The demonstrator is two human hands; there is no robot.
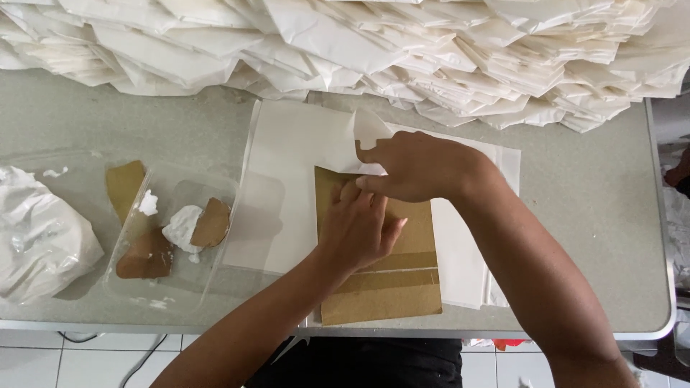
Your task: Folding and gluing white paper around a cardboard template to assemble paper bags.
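brown card template [388, 287] top half hidden under both hands, left hand [356, 230] and right hand [413, 169]

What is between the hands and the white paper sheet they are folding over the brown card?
Nothing visible. The right hand pinches the white paper sheet's folded corner directly, and the left hand presses flat on the brown card lying on that sheet.

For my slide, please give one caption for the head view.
Left hand presses brown card while right hand folds white paper over it.
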